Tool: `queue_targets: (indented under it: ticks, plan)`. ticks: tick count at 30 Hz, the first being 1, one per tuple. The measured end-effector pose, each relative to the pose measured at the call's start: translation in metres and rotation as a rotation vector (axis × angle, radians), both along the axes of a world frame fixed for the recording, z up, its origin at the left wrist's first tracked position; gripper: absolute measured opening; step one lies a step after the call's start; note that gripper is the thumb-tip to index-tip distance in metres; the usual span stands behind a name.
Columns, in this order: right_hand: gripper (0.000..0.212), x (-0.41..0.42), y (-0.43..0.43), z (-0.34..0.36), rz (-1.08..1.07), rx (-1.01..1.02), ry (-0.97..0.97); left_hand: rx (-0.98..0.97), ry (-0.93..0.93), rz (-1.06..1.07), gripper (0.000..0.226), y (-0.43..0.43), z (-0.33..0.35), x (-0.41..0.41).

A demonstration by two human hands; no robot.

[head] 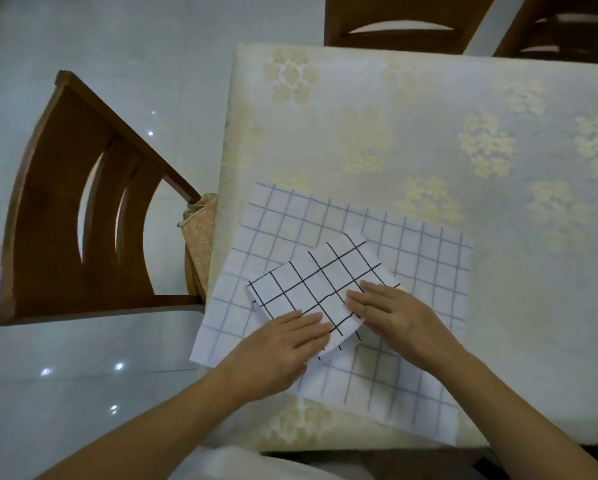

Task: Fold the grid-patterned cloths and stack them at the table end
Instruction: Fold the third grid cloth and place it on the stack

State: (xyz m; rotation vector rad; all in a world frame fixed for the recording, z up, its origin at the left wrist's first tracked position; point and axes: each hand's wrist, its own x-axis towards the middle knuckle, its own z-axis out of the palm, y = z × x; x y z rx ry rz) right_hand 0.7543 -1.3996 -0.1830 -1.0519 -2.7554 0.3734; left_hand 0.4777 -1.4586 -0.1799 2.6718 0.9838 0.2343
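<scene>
Head view showed a worktop (pixel 429 116) covered in a pale cloth printed with yellow flower clusters. Near its left edge, toward the near corner, lay a large white cloth with a faint blue grid (pixel 422 271), spread flat, its left side just overhanging the worktop's edge. On top of it rested a smaller, folded white cloth with a bold black grid (pixel 311 282), turned at an angle to the one beneath.

The person's left hand (pixel 276 351) lay flat on the near corner of the black-grid cloth, fingers straight and together, palm down; it pressed on the fabric rather than closing around it. The right hand (pixel 394 317) was likewise flat and palm down, fingers extended across the cloth's right-hand edge, with nothing pinched that could be seen. Both forearms were bare.

Beside the worktop's left edge stood a brown wooden chair (pixel 65 220) with a curved slatted back, on a glossy pale tiled floor (pixel 83 375). Two more brown wooden chair backs (pixel 401 26) showed beyond the far edge.
</scene>
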Motion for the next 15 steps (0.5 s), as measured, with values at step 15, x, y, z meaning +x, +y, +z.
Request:
queue_targets:
  ticks: [15]
  plan:
    - [0.040, 0.005, -0.051, -0.033, -0.133, -0.071, 0.028, -0.180, -0.011, -0.080, 0.048, -0.018, -0.022, -0.012]
